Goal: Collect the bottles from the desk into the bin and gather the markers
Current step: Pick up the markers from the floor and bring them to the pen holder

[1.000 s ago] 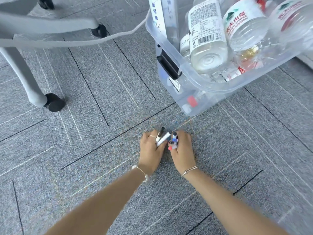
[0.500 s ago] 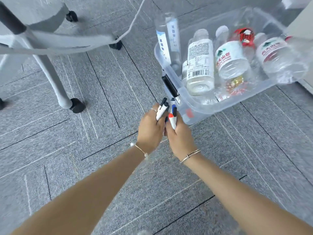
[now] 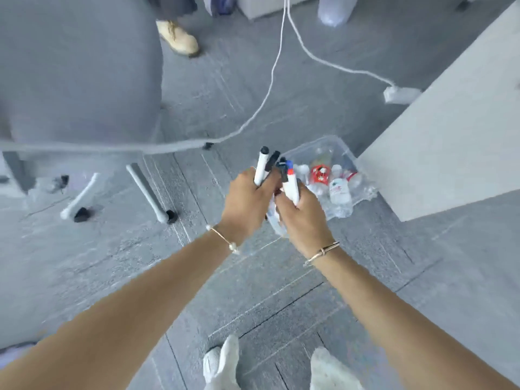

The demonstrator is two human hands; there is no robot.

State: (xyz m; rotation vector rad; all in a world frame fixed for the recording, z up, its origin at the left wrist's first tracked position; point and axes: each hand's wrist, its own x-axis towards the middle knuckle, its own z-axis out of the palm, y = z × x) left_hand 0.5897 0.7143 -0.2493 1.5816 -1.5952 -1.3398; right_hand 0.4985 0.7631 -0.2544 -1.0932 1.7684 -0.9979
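Observation:
My left hand (image 3: 247, 204) grips white markers with black caps (image 3: 261, 167), their caps pointing up. My right hand (image 3: 301, 218) holds more markers (image 3: 289, 184), with blue, red and black caps, pressed against the left bundle. Both hands are raised high above the carpet. Behind and below them, the clear plastic bin (image 3: 344, 149) stands on the floor beside the desk, holding several plastic bottles (image 3: 339, 190), one with a red label (image 3: 320, 173). My hands hide the bin's near corner.
A grey office chair (image 3: 78, 74) with wheeled legs (image 3: 149, 192) fills the left. A white cable (image 3: 270, 80) runs across the carpet to a power strip (image 3: 401, 94). The white desk side (image 3: 450, 130) is at right. Another person's tan boot (image 3: 178, 38) is at the top. My white shoes (image 3: 222, 364) are below.
I have risen from the floor with the markers in both hands; the bin and carpet now look much farther away, and the view has swung upward into the room.

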